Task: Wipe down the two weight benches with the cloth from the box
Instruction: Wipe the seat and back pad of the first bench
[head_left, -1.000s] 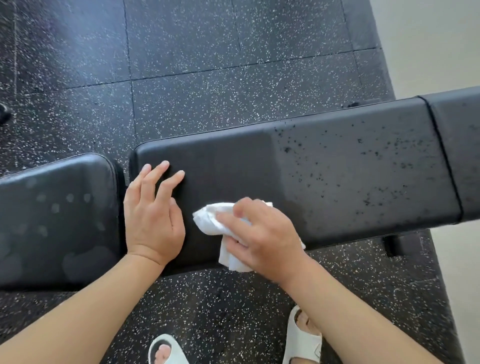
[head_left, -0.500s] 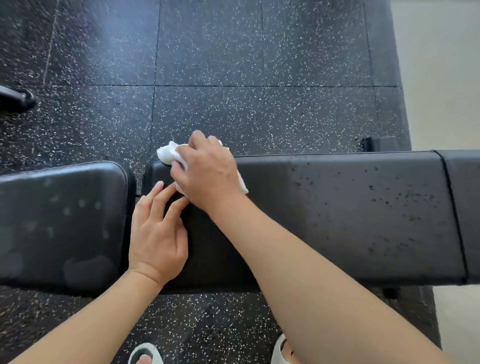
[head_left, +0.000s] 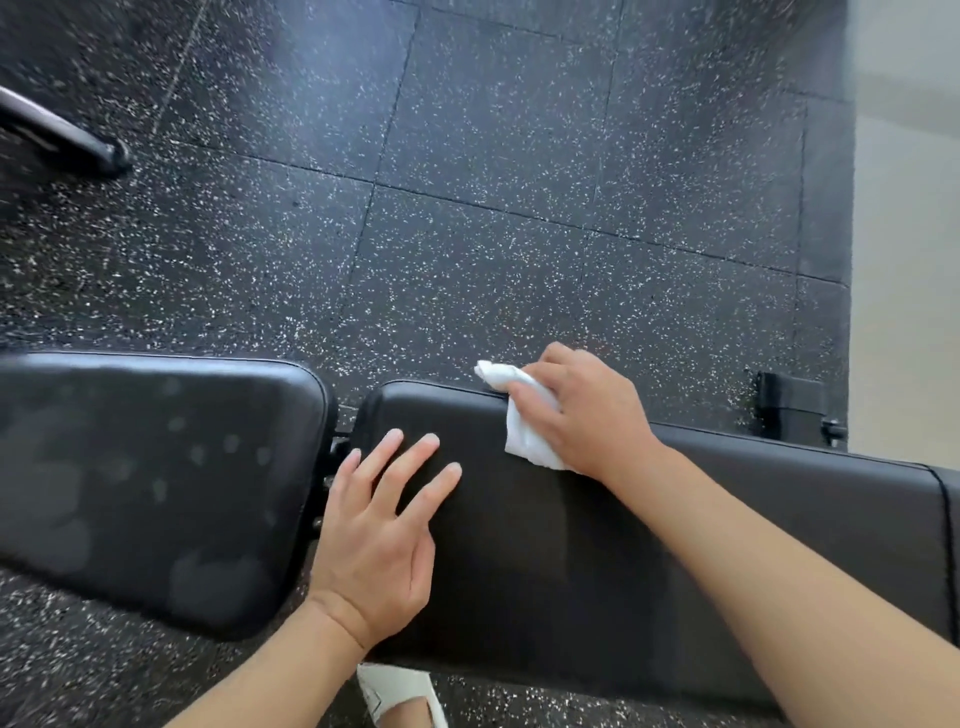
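1. Gripping starts on the left: the left hand (head_left: 376, 545) lies flat on the long bench pad (head_left: 727, 561) near that pad's left end, fingers straight and spread, holding nothing.
2. Right of it, the right hand (head_left: 582, 413) has its fingers curled over a bunched white cloth (head_left: 524, 434), pressing it against the far edge of the long bench pad; one twisted end of the cloth sticks out past that far edge.
3. Counted left to right, two black pads show: a shorter seat pad (head_left: 156, 483) on the left, and the long bench pad on the right, with a narrow gap and dark metal hardware between them. Whether they belong to one bench or two cannot be told.
4. The seat pad carries pale, dull smudges across its surface; the long pad looks dark and even near the hands, with a stitched seam (head_left: 943, 519) near its right end.
5. One cloth, two hands and two bare forearms are in view.
6. One white sandal (head_left: 400, 693) shows at the bottom edge, under the near edge of the long pad.
7. Black speckled floor tiles (head_left: 493, 156) lie beyond both pads, with a dark metal bar (head_left: 62, 140) at the upper left and a black bench foot (head_left: 789, 408) on the right.
8. No brand, label or writing can be read on anything.
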